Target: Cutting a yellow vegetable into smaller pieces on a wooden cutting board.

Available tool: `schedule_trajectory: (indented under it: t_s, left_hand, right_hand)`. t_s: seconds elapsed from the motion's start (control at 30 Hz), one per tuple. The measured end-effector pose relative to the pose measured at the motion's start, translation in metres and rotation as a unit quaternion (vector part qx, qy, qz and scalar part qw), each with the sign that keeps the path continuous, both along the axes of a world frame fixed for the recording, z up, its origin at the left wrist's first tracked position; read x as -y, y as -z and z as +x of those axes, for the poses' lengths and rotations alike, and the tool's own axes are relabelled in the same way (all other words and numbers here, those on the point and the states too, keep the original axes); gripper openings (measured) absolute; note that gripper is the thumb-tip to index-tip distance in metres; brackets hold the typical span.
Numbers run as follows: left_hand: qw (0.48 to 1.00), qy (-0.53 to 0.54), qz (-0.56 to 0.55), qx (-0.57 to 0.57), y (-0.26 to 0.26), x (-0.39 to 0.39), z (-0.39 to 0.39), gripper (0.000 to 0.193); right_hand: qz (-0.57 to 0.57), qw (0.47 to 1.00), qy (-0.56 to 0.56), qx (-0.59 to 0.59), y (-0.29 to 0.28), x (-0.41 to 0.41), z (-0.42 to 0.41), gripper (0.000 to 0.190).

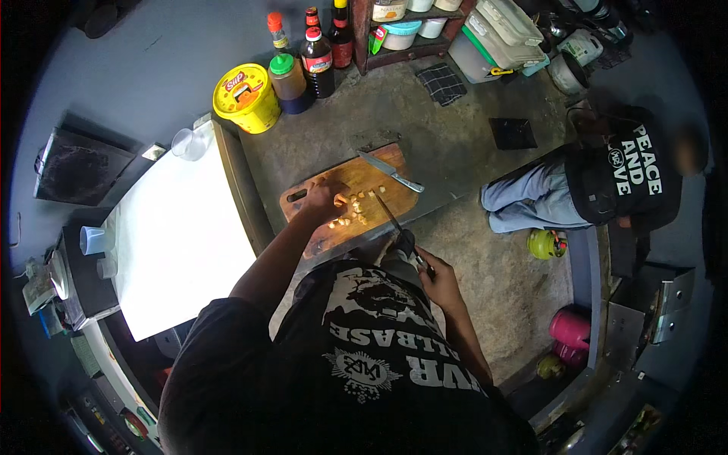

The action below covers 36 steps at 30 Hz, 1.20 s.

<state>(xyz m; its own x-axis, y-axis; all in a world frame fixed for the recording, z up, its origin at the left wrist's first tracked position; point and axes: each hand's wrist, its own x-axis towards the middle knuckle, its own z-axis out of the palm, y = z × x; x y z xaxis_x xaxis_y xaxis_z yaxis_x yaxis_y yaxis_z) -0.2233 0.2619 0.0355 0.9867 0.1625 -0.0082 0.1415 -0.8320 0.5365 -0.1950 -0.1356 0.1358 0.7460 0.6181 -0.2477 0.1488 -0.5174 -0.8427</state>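
Note:
A wooden cutting board (378,165) lies at an angle on the dark worktop. My left hand (323,200) rests over its left half, fingertips at a small orange-tan piece of food; whether they grip it is unclear. Several chopped pale orange pieces (357,209) are spread beside the fingers. My right hand (442,280), beyond the board's near edge, is closed around the handle of a slender knife (388,210), whose blade points up-left with its tip over the board near the pieces. A second knife (387,170), with a broad blade and metallic handle, lies flat on the board's upper right.
Sauce bottles (317,62) and a yellow tub (247,99) stand at the back left. A folded dark cloth (441,83) lies near the wooden shelf (409,54). A bright white surface (182,244) is at left. Another person (620,170) stands at right near a green gas cylinder (543,244).

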Motion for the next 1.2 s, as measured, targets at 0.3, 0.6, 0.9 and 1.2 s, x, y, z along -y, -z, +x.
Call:
schedule_trajectory:
  t_s: [0.3, 0.6, 0.9, 1.2]
  left_hand:
    - [0.997, 0.007, -0.060, -0.048, 0.032, -0.032, -0.003, 0.030]
    - [0.977, 0.026, -0.203, -0.068, 0.016, -0.031, 0.006, 0.028]
    - [0.970, -0.054, -0.208, -0.112, -0.008, -0.032, 0.006, 0.022]
    - [0.990, -0.058, -0.086, 0.098, 0.017, -0.031, -0.014, 0.031]
  right_hand:
    - [0.022, 0.999, 0.027, 0.002, -0.003, -0.010, -0.021, 0.059]
    - [0.046, 0.999, 0.002, 0.026, 0.001, -0.026, -0.025, 0.057]
    - [0.063, 0.998, 0.000, 0.030, -0.003, -0.051, -0.021, 0.052]
    - [-0.035, 0.999, -0.033, -0.003, -0.011, -0.084, -0.022, 0.055]
